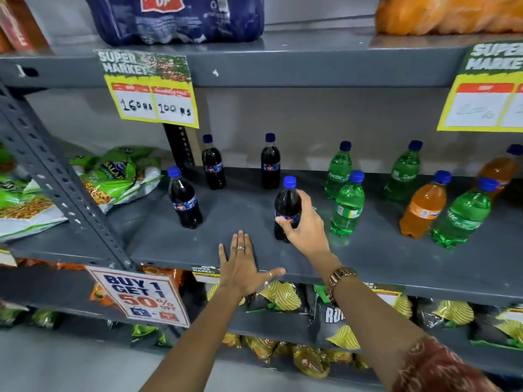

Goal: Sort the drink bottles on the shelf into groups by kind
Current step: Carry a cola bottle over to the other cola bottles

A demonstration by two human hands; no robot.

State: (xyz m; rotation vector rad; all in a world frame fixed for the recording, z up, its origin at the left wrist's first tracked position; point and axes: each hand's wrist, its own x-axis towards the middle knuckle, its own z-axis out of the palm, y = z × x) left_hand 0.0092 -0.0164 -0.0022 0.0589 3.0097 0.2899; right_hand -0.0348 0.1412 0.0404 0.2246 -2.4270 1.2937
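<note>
At shelf front edge: right hand wrapped around a cola bottle, upright, base apparently on the shelf. Left hand flat, fingers spread, holding nothing. Three colas stand left and behind; green bottles and orange bottles mixed to the right

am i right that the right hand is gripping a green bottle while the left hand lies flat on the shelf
Not quite. In the head view the right hand grips a dark cola bottle, not a green one. The left hand does lie flat on the shelf.
</note>
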